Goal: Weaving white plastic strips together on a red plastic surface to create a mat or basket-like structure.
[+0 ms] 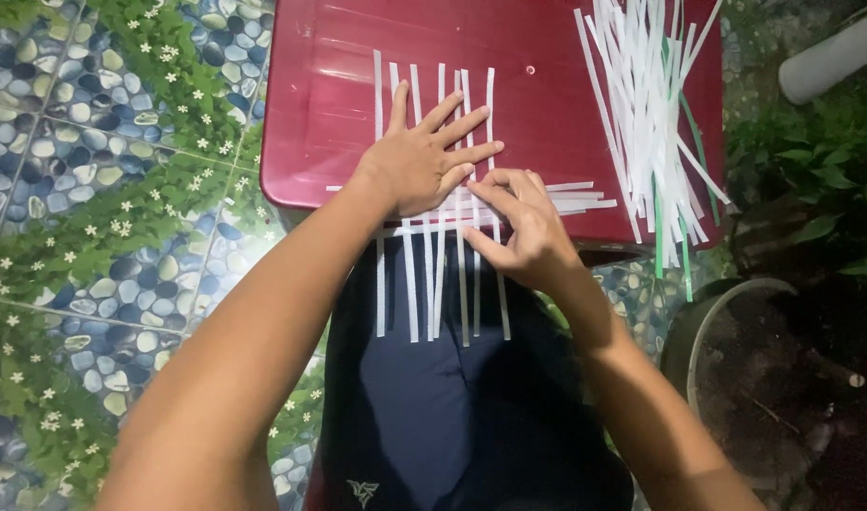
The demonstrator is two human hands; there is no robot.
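On the red table (pixel 320 104), left hand (pixel 424 156) lies flat, open, pinning the upright strips (pixel 410 284) steady; right hand (pixel 523 232) pinches a cross strip (pixel 585 201) into place.

Stool top (pixel 320 114): glossy dark red, plain. Woven strips (pixel 440 274): white, crossing in lattice. Loose strip pile (pixel 642 104): white, few green strips mixed in. Shorts (pixel 452 416): navy, small pale emblem near hem. Floor tiles (pixel 83 237): pebble print in blue, grey, cream, overlaid with green leaves, tiny white flowers. Pipe (pixel 836 52): pale grey. Pot (pixel 703 322): grey-green rim, brown soil.
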